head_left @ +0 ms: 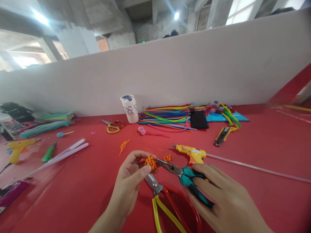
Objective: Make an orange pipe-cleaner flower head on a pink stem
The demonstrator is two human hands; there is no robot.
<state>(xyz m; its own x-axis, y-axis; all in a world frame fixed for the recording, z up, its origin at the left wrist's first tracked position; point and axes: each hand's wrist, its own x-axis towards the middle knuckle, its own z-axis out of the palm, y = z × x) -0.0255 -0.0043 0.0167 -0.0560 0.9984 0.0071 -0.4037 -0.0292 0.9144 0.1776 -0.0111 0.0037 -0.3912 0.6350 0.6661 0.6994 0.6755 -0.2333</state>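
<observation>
My left hand (130, 178) pinches a small fuzzy orange pipe-cleaner piece (150, 161) between thumb and fingers. My right hand (218, 194) is wrapped round the teal and black handles of needle-nose pliers (181, 171). The pliers' tips touch the right side of the orange piece; whether the jaws grip it I cannot tell. Just behind the tips lies another orange curl (168, 158) on the table. Below both hands rest large scissors (157, 191) with red and yellow handles, partly hidden by my right hand.
A yellow glue gun (191, 152) with a long glue stick lies behind my right hand. Farther back are a white cup (129, 109), pipe cleaners (167, 116), a black phone-like slab (199, 119), small scissors (112, 125) and a cutter (222, 136). A white partition (155, 77) borders the table.
</observation>
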